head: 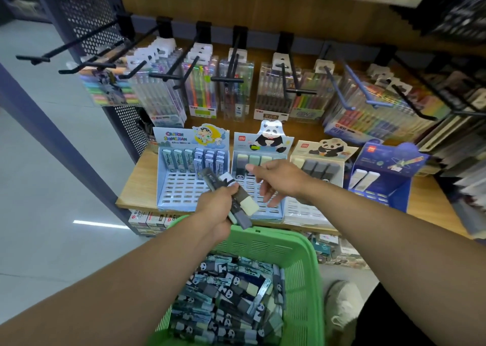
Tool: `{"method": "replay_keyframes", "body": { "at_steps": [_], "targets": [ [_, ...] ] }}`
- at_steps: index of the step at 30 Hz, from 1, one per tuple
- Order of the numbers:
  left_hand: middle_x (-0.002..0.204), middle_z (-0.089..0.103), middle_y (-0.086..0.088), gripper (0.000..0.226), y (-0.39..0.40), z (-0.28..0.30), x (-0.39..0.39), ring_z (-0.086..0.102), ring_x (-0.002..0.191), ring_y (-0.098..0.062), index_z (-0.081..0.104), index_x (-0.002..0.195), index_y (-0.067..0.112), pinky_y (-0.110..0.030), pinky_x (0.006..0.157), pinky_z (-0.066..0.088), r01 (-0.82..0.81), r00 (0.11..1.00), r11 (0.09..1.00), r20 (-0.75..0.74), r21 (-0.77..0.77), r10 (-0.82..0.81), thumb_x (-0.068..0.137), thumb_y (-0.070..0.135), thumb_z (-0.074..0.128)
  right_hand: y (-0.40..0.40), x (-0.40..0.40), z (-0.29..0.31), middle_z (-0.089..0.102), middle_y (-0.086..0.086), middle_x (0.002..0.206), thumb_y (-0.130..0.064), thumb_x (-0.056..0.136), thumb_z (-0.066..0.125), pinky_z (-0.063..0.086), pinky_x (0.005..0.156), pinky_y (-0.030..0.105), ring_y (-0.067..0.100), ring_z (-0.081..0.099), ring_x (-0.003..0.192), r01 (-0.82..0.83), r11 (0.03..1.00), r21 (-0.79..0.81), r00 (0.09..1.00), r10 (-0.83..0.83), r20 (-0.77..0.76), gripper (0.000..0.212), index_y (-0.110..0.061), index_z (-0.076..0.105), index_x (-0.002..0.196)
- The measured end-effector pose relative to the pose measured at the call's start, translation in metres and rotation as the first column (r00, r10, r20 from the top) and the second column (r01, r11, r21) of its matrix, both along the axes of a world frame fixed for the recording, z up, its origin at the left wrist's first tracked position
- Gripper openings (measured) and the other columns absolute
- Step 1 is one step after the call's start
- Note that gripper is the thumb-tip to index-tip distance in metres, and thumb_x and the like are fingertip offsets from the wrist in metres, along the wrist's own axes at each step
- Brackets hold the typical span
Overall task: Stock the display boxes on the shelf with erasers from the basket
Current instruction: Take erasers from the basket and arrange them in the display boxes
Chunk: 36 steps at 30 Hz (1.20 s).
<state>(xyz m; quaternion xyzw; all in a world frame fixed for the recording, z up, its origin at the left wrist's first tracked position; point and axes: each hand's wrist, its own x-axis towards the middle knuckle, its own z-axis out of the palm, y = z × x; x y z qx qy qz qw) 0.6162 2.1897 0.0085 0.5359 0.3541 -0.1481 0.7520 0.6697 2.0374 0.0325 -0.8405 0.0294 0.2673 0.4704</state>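
A small bundle of erasers (pixel 238 201) was held pinched in the left hand (pixel 215 208), just above the green basket (pixel 302 256); the right hand (pixel 276 180), fingers loosely spread and holding nothing, was poised over the panda display box (pixel 259 177) beyond the basket. The erasers were judged light, firm and sleeved, best taken by their long sides. "CRAYON SHINCHAN" could be read on the left box (pixel 189 166).
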Motion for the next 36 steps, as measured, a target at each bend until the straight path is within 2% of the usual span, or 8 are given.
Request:
{"method": "replay_keyframes", "body": {
  "at_steps": [4, 8, 13, 17, 21, 25, 32, 36],
  "targets": [
    [0.09, 0.067, -0.011, 0.012, -0.002, -0.002, 0.004, 0.062, 0.076, -0.027, 0.063, 0.097, 0.005, -0.04, 0.071, 0.053, -0.027, 0.999, 0.999, 0.021, -0.022, 0.027, 0.095, 0.017, 0.065, -0.007, -0.021, 0.006, 0.071, 0.014, 0.081, -0.037, 0.087, 0.076, 0.06, 0.064, 0.031, 0.021, 0.071, 0.07, -0.061, 0.987, 0.151, 0.974, 0.092, -0.208, 0.038, -0.007, 0.06, 0.103],
    [0.09, 0.069, -0.011, 0.01, -0.005, 0.003, 0.005, 0.066, 0.077, -0.025, 0.062, 0.101, 0.004, -0.042, 0.072, 0.06, -0.004, 0.999, 0.996, 0.035, -0.088, 0.007, 0.097, 0.013, 0.06, -0.008, -0.023, -0.001, 0.073, 0.026, 0.104, -0.004, 0.083, 0.08, 0.063, 0.076, 0.03, 0.028, 0.074, 0.086, 0.119, 0.953, 0.277, 0.974, -0.058, -0.218, 0.029, -0.001, 0.062, 0.106],
    [0.094, 0.062, -0.013, 0.011, 0.005, -0.001, 0.001, 0.06, 0.077, -0.025, 0.053, 0.112, 0.006, -0.036, 0.062, 0.052, 0.006, 1.0, 0.996, -0.025, -0.084, -0.008, 0.103, 0.012, 0.049, -0.021, -0.002, -0.001, 0.066, 0.011, 0.1, 0.003, 0.089, 0.071, 0.062, 0.069, 0.026, 0.024, 0.07, 0.089, 0.318, 0.924, 0.211, 0.944, -0.329, 0.017, 0.01, -0.006, 0.071, 0.093],
    [0.083, 0.057, -0.008, 0.015, 0.012, -0.003, 0.0, 0.051, 0.063, -0.019, 0.055, 0.106, 0.011, -0.03, 0.052, 0.044, 0.096, 0.993, 0.993, -0.057, -0.068, -0.1, 0.1, 0.025, 0.057, -0.028, 0.01, -0.008, 0.066, -0.003, 0.08, -0.011, 0.084, 0.081, 0.051, 0.065, 0.018, 0.008, 0.064, 0.074, 0.281, 0.955, -0.098, 0.905, -0.229, 0.36, 0.019, -0.016, 0.069, 0.097],
    [0.074, 0.055, -0.005, 0.016, 0.014, 0.0, 0.001, 0.05, 0.058, -0.017, 0.056, 0.094, 0.012, -0.028, 0.05, 0.043, 0.159, 0.983, 0.981, -0.072, -0.109, -0.167, 0.098, 0.027, 0.061, -0.026, 0.014, -0.021, 0.067, -0.006, 0.083, -0.012, 0.084, 0.08, 0.04, 0.053, 0.004, 0.006, 0.06, 0.073, 0.234, 0.954, -0.189, 0.861, -0.112, 0.497, 0.018, -0.022, 0.066, 0.087],
    [0.074, 0.057, -0.007, 0.015, 0.013, 0.002, 0.007, 0.052, 0.059, -0.02, 0.056, 0.094, 0.011, -0.03, 0.052, 0.047, 0.157, 0.981, 0.973, -0.085, -0.171, -0.174, 0.098, 0.025, 0.059, -0.025, 0.017, -0.034, 0.067, -0.008, 0.085, -0.01, 0.092, 0.072, 0.052, 0.07, 0.016, 0.007, 0.062, 0.079, 0.228, 0.95, -0.212, 0.838, -0.081, 0.539, 0.013, -0.022, 0.067, 0.093],
    [0.109, 0.064, -0.019, 0.017, 0.009, 0.009, 0.017, 0.065, 0.091, -0.03, 0.056, 0.111, 0.0, -0.041, 0.072, 0.057, 0.111, 0.99, 0.964, -0.057, -0.242, -0.129, 0.103, 0.012, 0.047, -0.006, 0.024, -0.042, 0.069, -0.005, 0.092, -0.011, 0.095, 0.068, 0.055, 0.077, 0.026, 0.012, 0.064, 0.084, 0.161, 0.964, -0.21, 0.817, -0.011, 0.576, 0.011, -0.02, 0.068, 0.102],
    [0.105, 0.066, -0.018, 0.013, 0.007, 0.005, 0.018, 0.067, 0.09, -0.029, 0.058, 0.106, 0.001, -0.04, 0.07, 0.057, 0.097, 0.992, 0.972, -0.058, -0.213, -0.112, 0.102, 0.011, 0.051, -0.001, 0.027, -0.047, 0.068, -0.002, 0.091, -0.006, 0.095, 0.063, 0.056, 0.077, 0.034, 0.015, 0.063, 0.084, 0.122, 0.952, -0.281, 0.806, 0.07, 0.588, 0.017, -0.023, 0.064, 0.094]
  ]
}}
